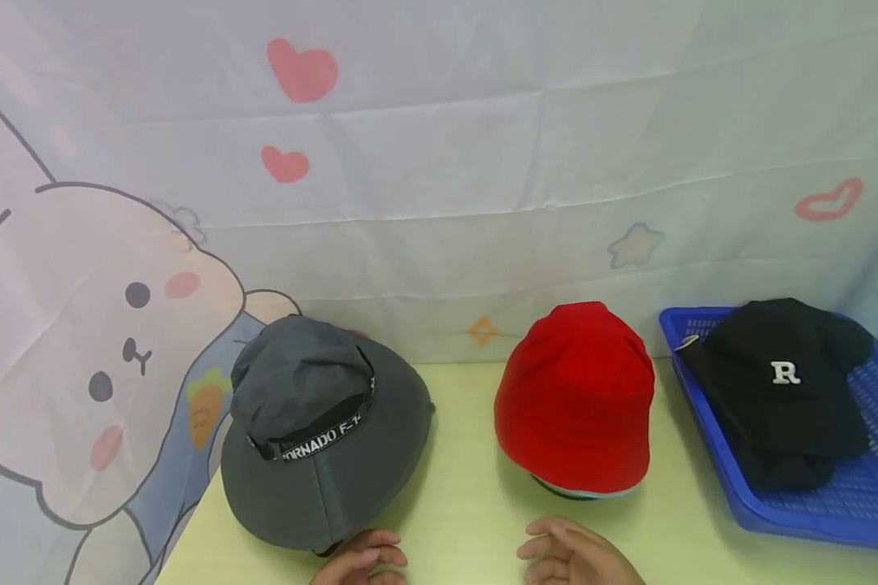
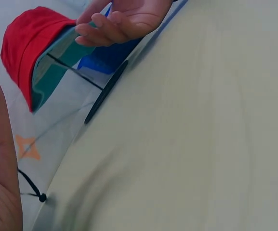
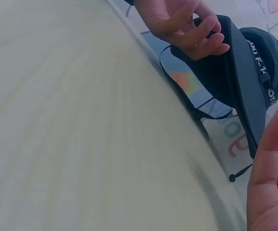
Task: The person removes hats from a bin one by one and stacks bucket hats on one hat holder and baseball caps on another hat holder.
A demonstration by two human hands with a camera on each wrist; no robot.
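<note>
A grey wide-brimmed hat [image 1: 315,431] with a black lettered band sits at the table's left. A red bucket hat [image 1: 574,398] stands at the middle. My left hand [image 1: 362,561] hovers at the near edge just below the grey hat's brim, fingers loosely curled, holding nothing. My right hand [image 1: 571,552] lies in front of the red hat, also loosely curled and empty. The left wrist view shows the red hat [image 2: 25,43] with its teal lining and the right hand [image 2: 119,21]. The right wrist view shows the grey hat [image 3: 244,72] behind the left hand [image 3: 187,24].
A blue plastic tray [image 1: 863,487] at the right holds a black cap [image 1: 783,390] marked with a white R. The pale yellow table [image 1: 454,504] ends at a cartoon-printed cloth backdrop [image 1: 439,203]. A cord with a bead [image 2: 41,197] hangs from the grey hat.
</note>
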